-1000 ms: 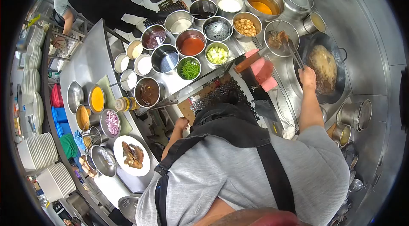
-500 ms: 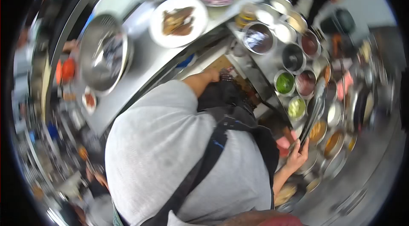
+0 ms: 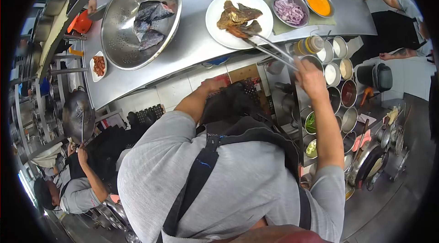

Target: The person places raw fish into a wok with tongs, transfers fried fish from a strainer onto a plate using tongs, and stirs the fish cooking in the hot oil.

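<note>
So the right hand (image 3: 311, 78) has a pair of metal tongs (image 3: 276, 55) in its grip, arm stretched out toward the steel worktop (image 3: 192, 37), and the tips are right at the near side of a pile of browned fried fish (image 3: 240, 16). That fish is sitting on a round white plate (image 3: 214, 25) close to the edge. The tips meet a reddish-brown bit of it, though honestly I can't tell if they're actually pinching it or just touching. The left hand (image 3: 214, 83) is down low near the front of the black apron (image 3: 231, 105), kinda blurry, so can't say whether it's clenched or loose. Left of the plate there's a big steel colander (image 3: 114, 32) with a few chunks of dark-skinned raw fish (image 3: 148, 39) in it, and past that a little white dish of reddish-brown bits (image 3: 98, 65). Right of the plate you've got chopped purple onion (image 3: 289, 10) in a metal bowl, then some bright orange sauce (image 3: 318, 2) just beside it. A squat bottle (image 3: 305, 46) stands near the tongs, next to a bunch of metal pots, one with chopped greens (image 3: 311, 124). Down at lower left another person (image 3: 82, 192) has a long handle going into a dark wok (image 3: 73, 117), and someone else is partly visible at upper right.
</note>
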### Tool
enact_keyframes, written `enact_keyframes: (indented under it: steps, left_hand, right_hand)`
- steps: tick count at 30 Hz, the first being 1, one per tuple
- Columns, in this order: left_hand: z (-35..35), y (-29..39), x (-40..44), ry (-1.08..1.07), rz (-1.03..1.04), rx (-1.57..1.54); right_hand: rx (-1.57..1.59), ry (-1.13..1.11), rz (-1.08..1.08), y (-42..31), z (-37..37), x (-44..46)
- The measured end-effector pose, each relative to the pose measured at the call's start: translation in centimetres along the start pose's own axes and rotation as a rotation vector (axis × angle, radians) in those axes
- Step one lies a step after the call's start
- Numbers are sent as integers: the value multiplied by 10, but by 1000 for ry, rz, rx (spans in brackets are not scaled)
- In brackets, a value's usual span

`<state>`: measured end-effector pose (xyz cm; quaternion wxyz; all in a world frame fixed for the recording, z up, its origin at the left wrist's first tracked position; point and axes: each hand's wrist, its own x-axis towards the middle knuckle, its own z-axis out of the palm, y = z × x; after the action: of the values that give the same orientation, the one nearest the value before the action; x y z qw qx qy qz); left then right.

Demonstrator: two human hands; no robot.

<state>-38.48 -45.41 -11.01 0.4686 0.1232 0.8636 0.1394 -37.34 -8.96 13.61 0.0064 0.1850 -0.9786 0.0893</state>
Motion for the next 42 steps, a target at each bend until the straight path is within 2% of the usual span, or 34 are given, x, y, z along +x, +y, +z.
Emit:
enact_keyframes:
  steps: [3, 5, 8, 10, 12, 14, 15, 16, 18, 19, 20, 22, 24, 26, 28, 29, 31, 32, 34, 35, 36, 38, 40, 41, 42]
  left_hand:
    - [58, -99, 36, 5, -242, -118]
    - [73, -126, 45, -60, -308, -38]
    - [74, -124, 45, -145, -203, 142]
    - [73, -112, 64, -247, -232, 118]
    - [55, -75, 76, -188, -110, 343]
    - [35, -36, 95, -248, -62, 286]
    - [37, -24, 119, -264, 39, 401]
    - [38, -12, 143, -284, 149, 521]
    - [20, 34, 159, -400, 785, 1058]
    - [21, 54, 163, -366, 863, 1126]
    - [22, 69, 164, -329, 930, 1176]
    - [18, 112, 154, -423, 721, 1131]
    - [21, 140, 144, -379, 860, 1209]
    - [35, 150, 161, -322, 963, 1253]
    - [61, 148, 214, -388, 1025, 1491]
    - [64, 157, 214, -385, 1029, 1504]
    - [79, 186, 206, -477, 632, 1065]
    - [85, 197, 198, -470, 632, 1066]
    - [92, 223, 157, -432, 749, 839]
    - [93, 236, 129, -439, 529, 695]
    - [99, 241, 116, -432, 525, 692]
    - [106, 246, 100, -398, 371, 543]
    - [102, 257, 87, -545, 1032, 1694]
    - [106, 222, 132, -561, 1192, 1469]
    - [108, 221, 114, -493, 880, 1182]
  right_hand:
    - [9, 21, 76, 7, -4, 0]
    - [50, 47, 169, 1, -15, -17]
    - [145, 108, 311, -13, -12, -75]
    - [288, 118, 552, -32, -1, -127]
    - [364, 328, 719, -58, 20, -183]
    - [518, 387, 1093, -98, 24, -231]
    - [468, 489, 1164, -115, 35, -257]
    - [552, 580, 1314, -136, 34, -273]
    - [486, 730, 1548, -179, 50, -313]
    - [445, 787, 1654, -198, 50, -327]
    - [414, 831, 1746, -218, 51, -340]
    - [298, 973, 1902, -260, 72, -363]
    - [225, 1249, 2005, -286, 85, -385]
    - [111, 1236, 2114, -308, 103, -417]
    - [208, 1077, 2503, -318, 136, -456]
    - [212, 1090, 2509, -318, 127, -463]
    - [765, 1036, 2620, -311, 86, -476]
    - [769, 1042, 2614, -308, 99, -490]
    - [42, 714, 2555, -303, 133, -518]
    - [91, 694, 2542, -296, 119, -523]
    - [96, 697, 2534, -292, 116, -530]
    - [-14, 561, 2496, -282, 114, -549]
    - [162, 474, 2501, -281, 128, -574]
    - [51, 586, 2418, -281, 139, -581]
    - [93, 704, 2382, -271, 116, -572]
